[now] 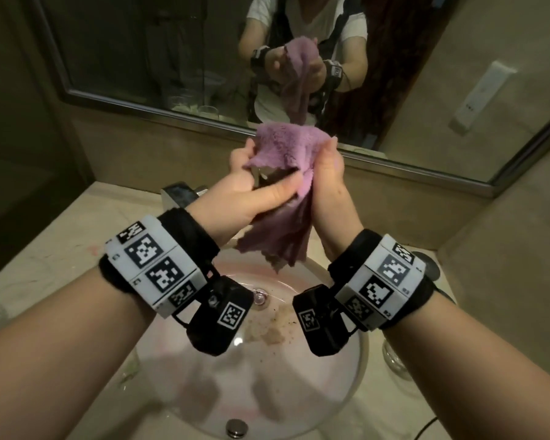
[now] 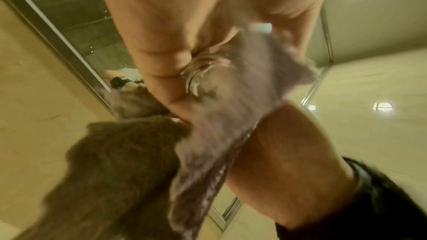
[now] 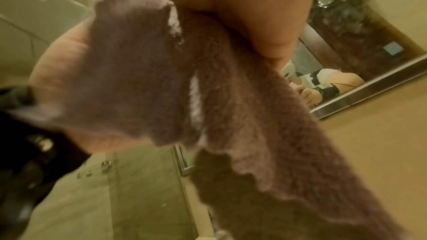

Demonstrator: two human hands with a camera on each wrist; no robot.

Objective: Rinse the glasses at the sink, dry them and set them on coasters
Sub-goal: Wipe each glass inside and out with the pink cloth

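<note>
Above the sink, my two hands work a fluffy purple cloth (image 1: 283, 147) around a clear glass (image 1: 267, 176), of which only a sliver shows in the head view. My left hand (image 1: 261, 182) grips the glass, its thumb lying across the cloth. In the left wrist view the ribbed glass (image 2: 203, 78) sits between my left fingers (image 2: 166, 72) and the cloth (image 2: 231, 116). My right hand (image 1: 324, 166) holds the cloth against the glass from the right. The cloth (image 3: 161, 79) fills the right wrist view and hides the glass there.
The round basin (image 1: 340, 385) lies directly below, with brown residue near its drain (image 1: 259, 295). A chrome faucet (image 1: 185, 192) stands behind my left wrist. Another glass (image 1: 394, 360) stands on the counter at the right. A mirror (image 1: 140, 58) spans the wall ahead.
</note>
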